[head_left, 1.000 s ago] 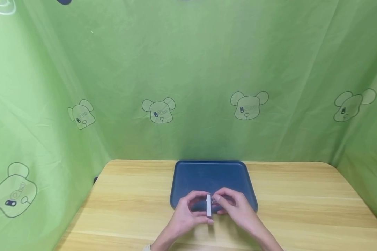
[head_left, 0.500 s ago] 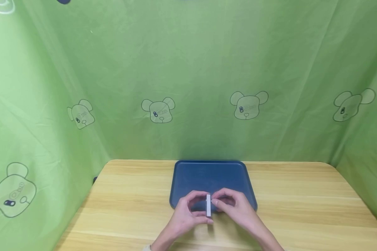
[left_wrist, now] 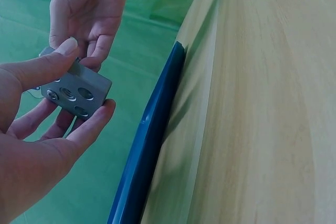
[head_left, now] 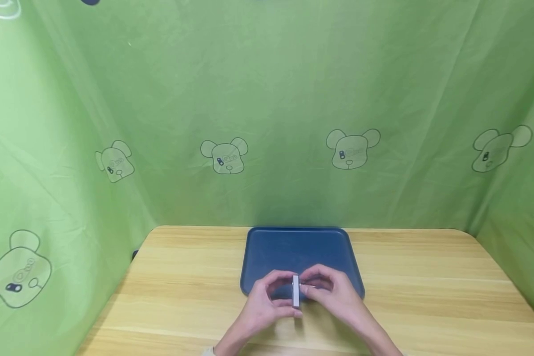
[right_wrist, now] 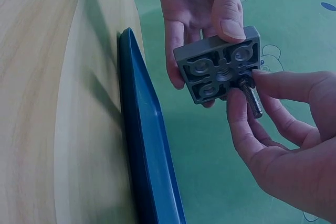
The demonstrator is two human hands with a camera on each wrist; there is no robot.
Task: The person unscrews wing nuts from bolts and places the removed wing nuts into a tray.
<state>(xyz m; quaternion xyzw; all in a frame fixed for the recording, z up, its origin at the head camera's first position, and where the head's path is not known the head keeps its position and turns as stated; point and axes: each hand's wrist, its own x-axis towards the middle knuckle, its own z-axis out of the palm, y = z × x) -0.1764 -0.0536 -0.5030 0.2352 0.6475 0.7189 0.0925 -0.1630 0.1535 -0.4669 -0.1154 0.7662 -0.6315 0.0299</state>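
Note:
My left hand (head_left: 264, 301) holds a grey square block (head_left: 295, 291) on edge over the near part of the blue tray, thumb and fingers at opposite edges. In the left wrist view, several round holes show in the block's face (left_wrist: 68, 93). The right wrist view shows its ribbed, recessed side (right_wrist: 223, 72). A threaded screw (right_wrist: 253, 100) sticks out from one corner hole on that side. My right hand (head_left: 338, 296) pinches this screw near its base with thumb and forefinger, close against the block.
The blue tray (head_left: 298, 247) lies at the back middle of the wooden table (head_left: 427, 287). Green cloth (head_left: 285, 89) with printed bear heads hangs behind the table and at both sides.
My right thumb has shifted slightly downward and closer to the block, with the fingers moving a little at the screw. The left hand and block stay nearly still.

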